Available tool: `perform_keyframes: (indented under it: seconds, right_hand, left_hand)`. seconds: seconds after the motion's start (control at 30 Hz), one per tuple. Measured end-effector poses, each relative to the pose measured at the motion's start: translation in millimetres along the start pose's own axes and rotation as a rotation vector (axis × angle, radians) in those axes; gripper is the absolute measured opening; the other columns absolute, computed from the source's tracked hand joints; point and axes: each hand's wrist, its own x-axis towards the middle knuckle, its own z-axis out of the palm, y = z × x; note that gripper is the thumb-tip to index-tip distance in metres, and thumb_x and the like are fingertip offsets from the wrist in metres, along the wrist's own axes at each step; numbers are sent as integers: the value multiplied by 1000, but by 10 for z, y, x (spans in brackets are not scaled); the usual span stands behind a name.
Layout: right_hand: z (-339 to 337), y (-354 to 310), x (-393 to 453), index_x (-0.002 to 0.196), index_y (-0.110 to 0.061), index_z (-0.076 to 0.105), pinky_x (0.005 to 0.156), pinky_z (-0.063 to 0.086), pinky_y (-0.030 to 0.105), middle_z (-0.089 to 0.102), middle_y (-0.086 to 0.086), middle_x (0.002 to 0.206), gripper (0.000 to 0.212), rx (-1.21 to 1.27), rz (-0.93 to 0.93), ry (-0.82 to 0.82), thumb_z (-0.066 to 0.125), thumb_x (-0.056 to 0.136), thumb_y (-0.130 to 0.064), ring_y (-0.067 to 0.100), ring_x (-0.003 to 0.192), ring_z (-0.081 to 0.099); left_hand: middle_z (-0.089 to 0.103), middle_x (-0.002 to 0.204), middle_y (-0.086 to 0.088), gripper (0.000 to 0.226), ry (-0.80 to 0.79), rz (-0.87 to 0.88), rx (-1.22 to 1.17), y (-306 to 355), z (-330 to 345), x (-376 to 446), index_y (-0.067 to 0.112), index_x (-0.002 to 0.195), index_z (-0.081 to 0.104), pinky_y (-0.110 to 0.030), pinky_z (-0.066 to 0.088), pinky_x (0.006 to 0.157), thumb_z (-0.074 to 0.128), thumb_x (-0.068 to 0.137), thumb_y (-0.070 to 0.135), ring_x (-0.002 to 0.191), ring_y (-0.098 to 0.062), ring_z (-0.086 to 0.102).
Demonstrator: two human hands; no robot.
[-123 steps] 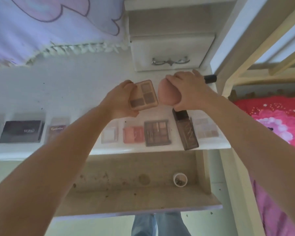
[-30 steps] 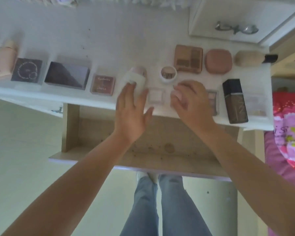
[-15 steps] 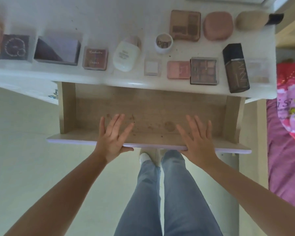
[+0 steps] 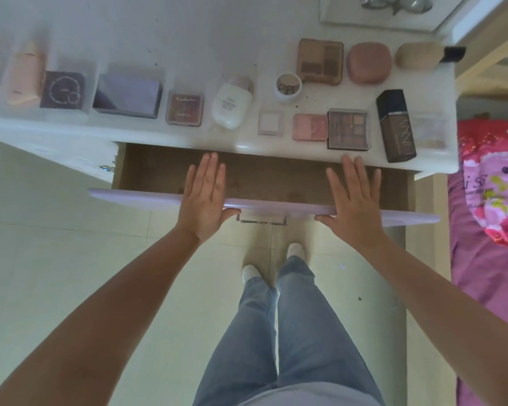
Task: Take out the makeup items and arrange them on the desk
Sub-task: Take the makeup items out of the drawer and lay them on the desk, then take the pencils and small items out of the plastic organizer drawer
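Both hands, left [image 4: 203,200] and right [image 4: 355,202], lie flat with straight fingers on the drawer [image 4: 159,197] front, holding nothing. The makeup [image 4: 347,129] sits arranged on the desk [image 4: 188,39] beyond the fingertips. Closing step, I judge: next an even push inward.

Makeup items [image 4: 348,129] lying flat in two loose rows along white desk [image 4: 159,39] front edge, all apart.

The front edge of the desk [image 4: 188,139] is lined by makeup items, from the pink tube [image 4: 27,76] to the brown bottle [image 4: 396,126]. Bare desktop is left behind them. The drawer [image 4: 159,197] opening is spanned by both hands.
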Motion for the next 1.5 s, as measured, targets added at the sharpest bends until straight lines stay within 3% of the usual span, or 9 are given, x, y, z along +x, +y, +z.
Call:
perform_keyframes:
  seconds: [0.27, 0.4, 0.57, 0.73, 0.87, 0.93, 1.07, 1.37, 1.5]
  right_hand:
    - [115, 153, 495, 129, -5, 39, 96, 22, 60, 44, 23, 135, 113, -148, 40, 17, 88, 36, -47, 35, 125, 28]
    - [165, 170, 614, 128, -4, 38, 94, 23, 62, 33, 19, 134, 113, -189, 43, 51, 89, 35, -44, 35, 124, 28]
    - [199, 148, 665, 128, -8, 38, 90, 27, 67, 43, 20, 134, 112, -193, 103, 28, 90, 34, -40, 35, 124, 29]
    - [100, -106, 670, 132, -6, 30, 89, 38, 65, 52, 28, 127, 112, -2, 54, -8, 89, 41, -31, 37, 124, 28]
    - [-163, -542, 967, 117, -5, 42, 85, 48, 56, 60, 27, 116, 66, 235, -166, 32, 75, 62, -22, 41, 114, 52]
    - [-354, -806, 1230, 107, -6, 49, 78, 53, 50, 66, 24, 107, 40, 326, -278, 45, 54, 71, -21, 40, 100, 63]
    - [-751, -1448, 1721, 86, -2, 68, 74, 55, 39, 69, 18, 95, 38, 399, -527, 88, 40, 70, -20, 36, 90, 67]
    - [-2130, -3699, 1467, 82, -4, 63, 69, 52, 36, 65, 13, 82, 38, 479, -1188, 75, 42, 68, -33, 31, 77, 65]
    - [-2947, -4613, 723, 104, 1, 59, 85, 43, 43, 61, 20, 105, 38, 608, -1415, 73, 61, 78, -27, 38, 101, 57]
  left_hand:
    - [55, 119, -36, 112, -108, -147, -12, 23, -80, 568, -11, 122, 35, -51, 41, 95, 89, 40, 44, 109, -48, 56]
    - [57, 119, -33, 115, -152, -106, -27, -47, -81, 720, -10, 121, 36, -40, 32, 108, 88, 37, 47, 109, -45, 57]
    - [61, 115, -29, 117, -253, -101, -34, -54, -126, 827, -9, 118, 39, -50, 51, 83, 89, 29, 49, 106, -41, 61]
    - [59, 121, -27, 99, -260, -103, -91, 6, -200, 618, -6, 123, 38, -49, 49, 88, 85, 50, 42, 111, -39, 58]
    - [64, 118, -19, 51, -276, -99, -139, -144, -482, 336, 3, 118, 50, -47, 52, 85, 53, 78, 34, 108, -33, 62]
    - [63, 120, -16, 50, -310, -236, -145, -289, -684, 230, 1, 119, 57, -44, 49, 91, 41, 83, 32, 112, -30, 61]
    - [17, 155, -7, 57, -418, -647, -57, -608, -1130, -142, 9, 146, 16, -36, 9, 117, 35, 97, 32, 144, -19, 14]
    - [15, 155, 2, 53, -336, -1435, 140, -883, -2738, -2105, 24, 146, 19, -40, 11, 116, 35, 97, 38, 143, -26, 9]
    - [18, 154, 3, 51, -296, -1704, 252, -578, -3467, -3086, 25, 144, 22, -41, 12, 116, 35, 97, 38, 143, -29, 10]
